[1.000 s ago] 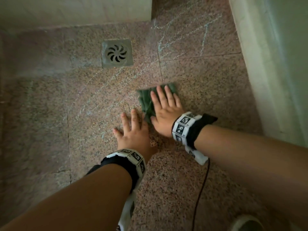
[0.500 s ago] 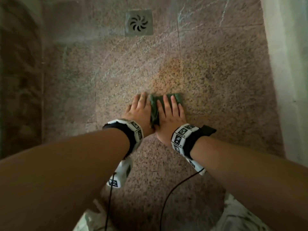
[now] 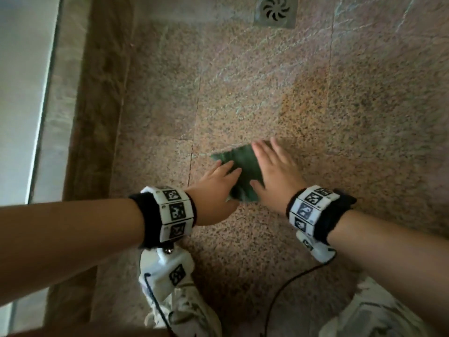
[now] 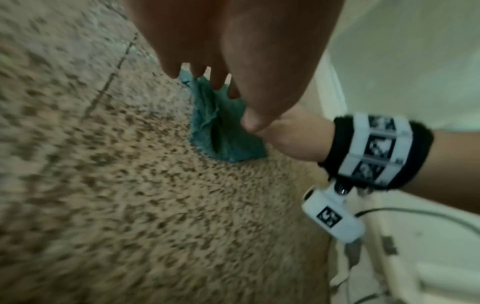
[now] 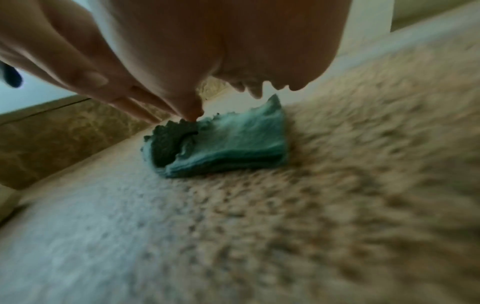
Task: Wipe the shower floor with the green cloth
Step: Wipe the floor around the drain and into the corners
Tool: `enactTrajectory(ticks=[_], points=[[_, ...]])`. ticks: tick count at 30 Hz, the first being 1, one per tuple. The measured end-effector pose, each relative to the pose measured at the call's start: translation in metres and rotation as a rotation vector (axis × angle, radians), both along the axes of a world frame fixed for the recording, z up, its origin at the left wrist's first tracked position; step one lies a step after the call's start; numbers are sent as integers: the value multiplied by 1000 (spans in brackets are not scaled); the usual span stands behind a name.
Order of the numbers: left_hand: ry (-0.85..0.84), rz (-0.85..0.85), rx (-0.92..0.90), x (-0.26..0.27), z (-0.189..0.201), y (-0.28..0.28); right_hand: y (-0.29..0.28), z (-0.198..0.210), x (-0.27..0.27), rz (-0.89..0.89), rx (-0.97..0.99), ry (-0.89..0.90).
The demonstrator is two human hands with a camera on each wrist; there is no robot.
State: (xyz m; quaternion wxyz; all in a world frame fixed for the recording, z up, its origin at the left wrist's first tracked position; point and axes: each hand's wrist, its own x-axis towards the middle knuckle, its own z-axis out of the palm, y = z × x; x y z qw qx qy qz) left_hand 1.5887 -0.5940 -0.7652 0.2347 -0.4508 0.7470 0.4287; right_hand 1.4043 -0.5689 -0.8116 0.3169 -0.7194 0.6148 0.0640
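Note:
A folded green cloth point(image 3: 244, 170) lies flat on the speckled pinkish shower floor point(image 3: 267, 93). My left hand point(image 3: 216, 186) rests on its left edge with straight fingers. The right hand point(image 3: 277, 173) presses flat on its right side, fingers spread and pointing away from me. In the left wrist view the cloth point(image 4: 223, 131) shows bunched under the left fingers point(image 4: 200, 61), with the right hand point(image 4: 285, 131) beside it. In the right wrist view the cloth point(image 5: 228, 142) lies under both hands, its layers visible at the near edge.
A square metal drain point(image 3: 275, 10) sits in the floor at the top. A raised stone kerb point(image 3: 97, 105) and a pale panel point(image 3: 21, 93) border the floor on the left. My shoes point(image 3: 184, 310) point(image 3: 374, 314) and a black cable point(image 3: 286, 285) are at the bottom.
The cloth has slid back from the drain toward me. My left hand went from the bare floor onto the cloth's left edge, and more cloth now shows between the hands.

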Motion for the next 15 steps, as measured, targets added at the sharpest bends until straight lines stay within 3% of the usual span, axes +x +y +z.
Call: enactTrajectory(ticks=[4, 10, 15], points=[[161, 210, -27, -9, -5, -1, 20, 6, -17, 47, 5, 122], [143, 62, -188, -32, -10, 8, 32, -11, -2, -141, -31, 119], [112, 70, -53, -52, -28, 22, 39, -7, -4, -213, -73, 146]])
